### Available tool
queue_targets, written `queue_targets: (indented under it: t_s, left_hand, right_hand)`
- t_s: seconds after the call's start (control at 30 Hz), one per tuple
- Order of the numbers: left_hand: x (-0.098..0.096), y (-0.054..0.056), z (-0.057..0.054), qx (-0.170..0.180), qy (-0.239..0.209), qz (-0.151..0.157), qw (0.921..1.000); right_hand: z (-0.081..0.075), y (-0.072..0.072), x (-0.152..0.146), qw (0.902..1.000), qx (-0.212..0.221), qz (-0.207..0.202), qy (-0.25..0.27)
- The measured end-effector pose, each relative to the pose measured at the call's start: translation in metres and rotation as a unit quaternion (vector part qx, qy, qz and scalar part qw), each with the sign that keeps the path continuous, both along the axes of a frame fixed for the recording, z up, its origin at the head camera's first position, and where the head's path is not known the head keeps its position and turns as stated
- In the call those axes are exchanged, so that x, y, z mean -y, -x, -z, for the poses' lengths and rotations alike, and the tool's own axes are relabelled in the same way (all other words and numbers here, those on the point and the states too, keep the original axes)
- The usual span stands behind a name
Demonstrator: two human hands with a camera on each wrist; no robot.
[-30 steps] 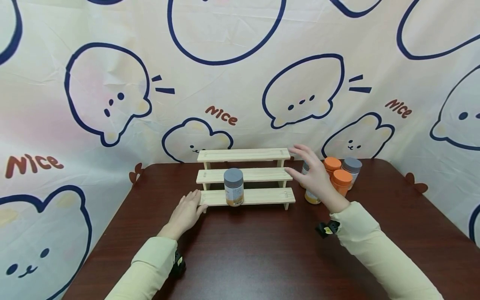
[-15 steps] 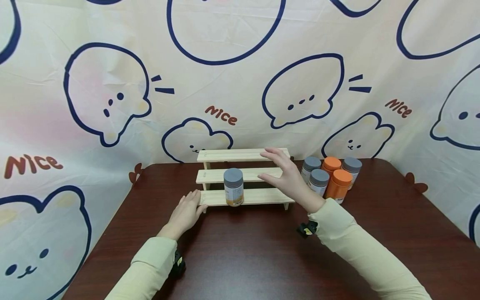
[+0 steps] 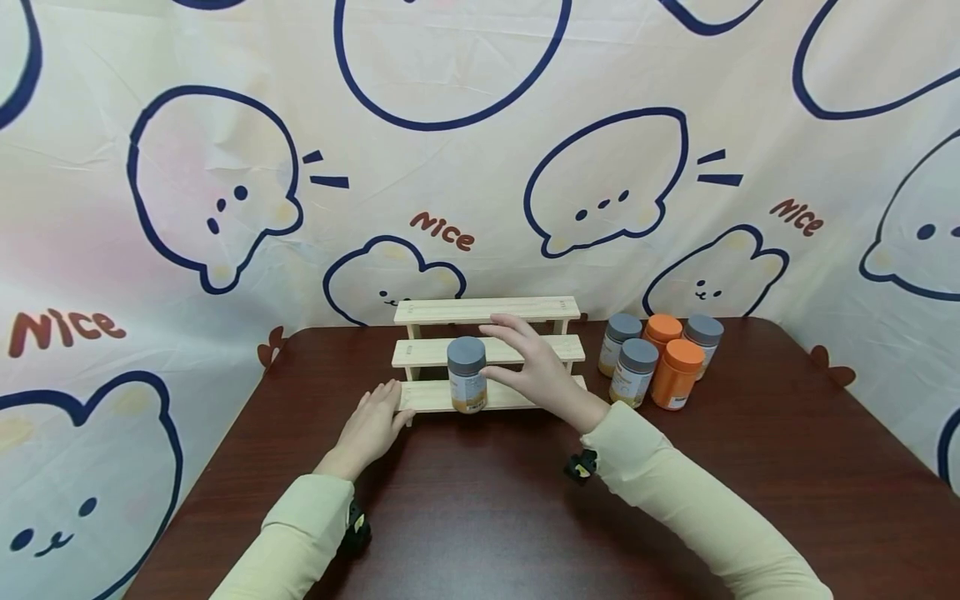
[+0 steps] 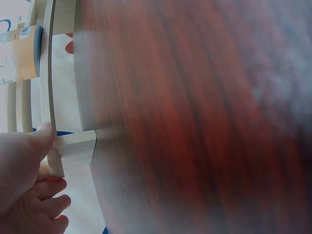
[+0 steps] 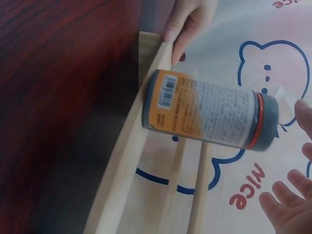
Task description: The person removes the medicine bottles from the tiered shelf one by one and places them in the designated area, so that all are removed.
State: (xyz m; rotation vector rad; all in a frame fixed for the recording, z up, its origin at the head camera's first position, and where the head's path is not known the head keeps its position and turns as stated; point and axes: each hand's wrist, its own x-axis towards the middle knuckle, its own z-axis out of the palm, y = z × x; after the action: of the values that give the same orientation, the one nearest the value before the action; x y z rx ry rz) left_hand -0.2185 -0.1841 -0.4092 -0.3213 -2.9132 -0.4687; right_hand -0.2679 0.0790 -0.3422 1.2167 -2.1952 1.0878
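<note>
A three-tier wooden display rack (image 3: 487, 311) stands on the table. On its lowest step sits a grey-lidded jar (image 3: 468, 382), upright, its label orange at the bottom as the right wrist view shows. My left hand (image 3: 366, 429) grips the left end of that lowest step; in the left wrist view the thumb (image 4: 43, 139) lies on the board's front edge, fingers curled around its end. Just right of the jar, my right hand (image 3: 542, 375) holds nothing, its fingers spread. The fingers (image 5: 287, 195) show beyond the lid in the right wrist view.
Right of the rack, several jars stand close together on the dark table (image 3: 480, 517): grey-lidded ones (image 3: 632, 375) and orange ones (image 3: 675, 377). A printed cloth backdrop (image 3: 480, 175) hangs behind and along both sides.
My right hand has moved left from near the jar group, across the rack, to beside the jar on the lowest step. My left hand has stayed on the rack's end.
</note>
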Motion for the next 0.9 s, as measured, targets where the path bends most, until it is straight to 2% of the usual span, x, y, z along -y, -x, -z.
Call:
queue_targets:
  t_s: [0.27,0.9]
  left_hand:
    - [0.000,0.001,0.000,0.006,-0.001,-0.002,1.0000]
    - [0.001,0.002,0.002,0.003,-0.002,-0.002,1.0000]
  right_hand:
    - [0.008,-0.002,0.015,0.9997,0.011,-0.018,-0.014]
    - [0.026,0.002,0.028,0.9995,0.005,0.002,-0.030]
